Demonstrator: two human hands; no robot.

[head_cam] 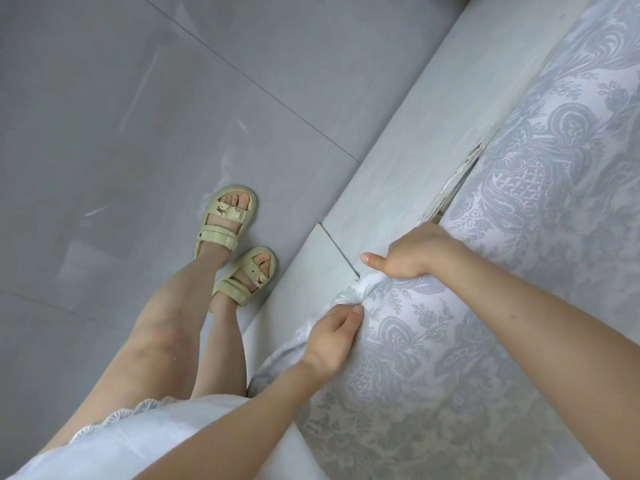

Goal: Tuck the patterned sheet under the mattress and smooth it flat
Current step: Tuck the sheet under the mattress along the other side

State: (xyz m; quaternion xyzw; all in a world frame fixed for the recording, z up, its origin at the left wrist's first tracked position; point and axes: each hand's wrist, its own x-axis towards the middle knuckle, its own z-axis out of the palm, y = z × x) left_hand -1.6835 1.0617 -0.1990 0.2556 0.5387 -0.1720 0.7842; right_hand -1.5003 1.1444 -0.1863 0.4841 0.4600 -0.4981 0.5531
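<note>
A grey tiled floor (138, 116) fills the left of the view, and a pale grey bed frame (415, 133) runs as a flat ledge diagonally from the upper right down to the middle. Above that ledge, the patterned sheet (519, 237), white with a grey floral damask print, lies draped over the rounded side of the bed and covers the whole right part of the view. Its lower edge is gathered into a small bunch where it meets the ledge. The left hand (332, 330) pinches this bunched edge, with the thumb on top of the cloth and the fingers curled beneath it. The right hand (412, 254) sits just beyond it at the seam between sheet and frame, thumb stretched out straight over the ledge. Its fingers dip out of sight behind the cloth, so I cannot tell whether they grip anything. On the floor stand two feet in pale green sandals (225, 220), and a white skirt (138, 438) with a lace hem shows at lower left
</note>
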